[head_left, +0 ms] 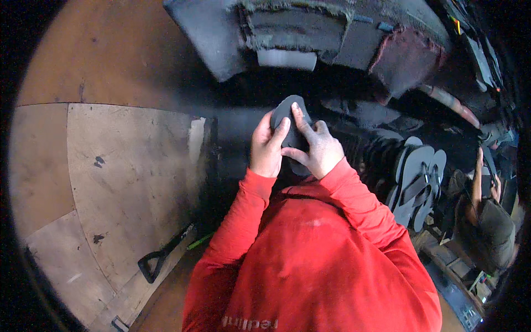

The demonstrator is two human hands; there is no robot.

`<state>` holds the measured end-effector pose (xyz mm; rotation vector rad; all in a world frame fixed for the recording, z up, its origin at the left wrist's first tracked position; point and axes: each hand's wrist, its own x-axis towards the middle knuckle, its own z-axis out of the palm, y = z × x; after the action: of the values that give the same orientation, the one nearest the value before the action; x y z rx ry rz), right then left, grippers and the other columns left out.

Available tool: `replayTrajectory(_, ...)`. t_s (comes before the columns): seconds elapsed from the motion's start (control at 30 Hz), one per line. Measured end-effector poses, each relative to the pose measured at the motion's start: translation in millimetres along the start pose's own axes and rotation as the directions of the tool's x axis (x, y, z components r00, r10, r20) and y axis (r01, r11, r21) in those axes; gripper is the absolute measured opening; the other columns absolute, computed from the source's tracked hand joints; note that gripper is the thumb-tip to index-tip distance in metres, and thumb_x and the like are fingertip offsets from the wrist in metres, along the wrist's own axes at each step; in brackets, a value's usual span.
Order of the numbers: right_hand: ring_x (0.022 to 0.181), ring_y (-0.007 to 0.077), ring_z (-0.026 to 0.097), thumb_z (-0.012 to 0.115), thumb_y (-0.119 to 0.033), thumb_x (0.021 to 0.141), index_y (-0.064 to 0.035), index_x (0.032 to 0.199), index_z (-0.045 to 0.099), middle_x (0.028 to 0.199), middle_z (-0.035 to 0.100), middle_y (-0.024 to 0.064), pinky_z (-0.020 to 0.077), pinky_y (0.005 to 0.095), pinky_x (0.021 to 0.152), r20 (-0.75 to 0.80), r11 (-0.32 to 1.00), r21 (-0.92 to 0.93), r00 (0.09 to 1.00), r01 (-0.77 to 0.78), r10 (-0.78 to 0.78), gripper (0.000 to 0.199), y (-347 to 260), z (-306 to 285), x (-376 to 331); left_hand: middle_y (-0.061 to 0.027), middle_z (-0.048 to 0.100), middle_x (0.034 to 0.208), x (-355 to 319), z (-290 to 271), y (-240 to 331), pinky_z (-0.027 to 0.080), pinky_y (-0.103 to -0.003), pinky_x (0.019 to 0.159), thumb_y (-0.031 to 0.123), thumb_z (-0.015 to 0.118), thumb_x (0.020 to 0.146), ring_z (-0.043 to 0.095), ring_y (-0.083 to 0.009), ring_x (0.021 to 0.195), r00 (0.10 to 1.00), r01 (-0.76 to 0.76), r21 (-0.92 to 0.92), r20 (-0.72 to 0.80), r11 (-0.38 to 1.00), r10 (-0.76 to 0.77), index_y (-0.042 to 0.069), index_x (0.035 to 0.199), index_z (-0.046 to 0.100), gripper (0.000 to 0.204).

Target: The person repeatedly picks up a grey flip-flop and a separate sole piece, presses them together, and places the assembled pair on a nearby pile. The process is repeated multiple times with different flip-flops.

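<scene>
A dark grey flip-flop sole is held up in front of my chest, its rounded end pointing away from me. My left hand grips its left side, thumb on the upper face. From the right, my right hand holds it too, with the index finger stretched along the face and the thumb lying across lower down. The lower part of the sole is partly hidden by my hands. Whether a strap is fitted to it I cannot tell.
Several grey flip-flops stand in a row at the right. Worn, dusty padded gear with a reddish cloth flap lies ahead. A wooden panel wall rises at the left, a black handle beside it. Another person works far right.
</scene>
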<state>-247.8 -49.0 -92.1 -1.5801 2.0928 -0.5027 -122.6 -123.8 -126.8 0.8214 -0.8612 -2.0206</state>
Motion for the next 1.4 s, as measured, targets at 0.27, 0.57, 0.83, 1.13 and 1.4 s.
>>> replayTrajectory(0.27,0.106,0.0469,0.061,0.080,-0.021,0.077,-0.0199,0.141,0.051,0.131,0.050,0.0278,0.0550,0.0458,0.085,-0.238,0.915,0.331,0.959,0.230,-0.155,0.070,20,49,54,-0.0048,0.069,0.117,28,24,33,0.048,-0.025,0.094,0.018,0.069,0.095,0.063,-0.0100,0.104,0.952,-0.092,0.654,-0.163,0.751,0.259,-0.001,0.128,0.063,0.038)
replayTrajectory(0.57,0.074,0.0287,0.072,0.077,-0.017,0.076,-0.0051,0.131,0.059,0.086,0.072,0.0158,0.0565,0.0358,0.069,-0.077,0.770,0.631,0.995,0.095,-0.060,0.059,10,45,66,-0.0094,0.076,0.095,52,27,53,0.041,-0.039,0.104,0.023,0.073,0.089,0.074,-0.0213,0.083,0.865,-0.191,0.967,0.084,0.170,0.495,0.003,0.107,0.073,0.027)
replayTrajectory(0.83,0.092,0.0272,0.073,0.078,-0.017,0.077,-0.0041,0.133,0.059,0.108,0.071,0.0194,0.0563,0.0330,0.081,-0.077,0.726,0.681,0.995,0.101,-0.066,0.060,25,47,80,-0.0163,0.075,0.092,73,30,36,0.056,-0.029,0.075,0.021,0.071,0.091,0.073,-0.0167,0.082,0.937,-0.018,0.927,-0.115,0.376,0.329,0.000,0.107,0.072,0.026)
replayTrajectory(1.13,0.103,0.0416,0.067,0.078,-0.018,0.078,-0.0111,0.129,0.062,0.124,0.063,0.0274,0.0578,0.0407,0.082,-0.196,0.902,0.350,0.961,0.254,-0.195,0.054,34,39,75,-0.0122,0.074,0.110,53,15,13,0.053,-0.029,0.090,0.006,0.067,0.093,0.069,-0.0144,0.102,0.870,-0.284,0.808,-0.009,0.516,0.492,-0.002,0.121,0.065,0.030)
replayTrajectory(1.4,0.099,0.0477,0.066,0.074,-0.026,0.082,-0.0218,0.131,0.062,0.134,0.050,0.0371,0.0590,0.0439,0.075,-0.295,0.956,-0.045,0.911,0.288,-0.289,0.050,39,35,78,-0.0122,0.071,0.114,39,17,10,0.051,-0.029,0.093,0.009,0.069,0.093,0.066,-0.0162,0.104,0.875,-0.258,0.678,-0.138,0.688,0.464,-0.005,0.124,0.063,0.034)
